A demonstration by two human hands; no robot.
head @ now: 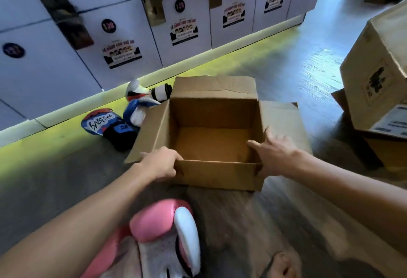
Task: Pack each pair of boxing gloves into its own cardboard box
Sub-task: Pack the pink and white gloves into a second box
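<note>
On the floor in the middle, the open cardboard box [217,175] stands empty, so this pair is not yet packed. The left hand [159,163] has its grip clamped over the near-left corner. The right hand [273,152] has its grip pinched on the right wall, thumb outside and fingers inside. The pink gloves [163,231] lie near, outside the box; the blue gloves [110,124] lie beside its far-left flap. The stacked boxes [374,68] at the right hide their contents.
</note>
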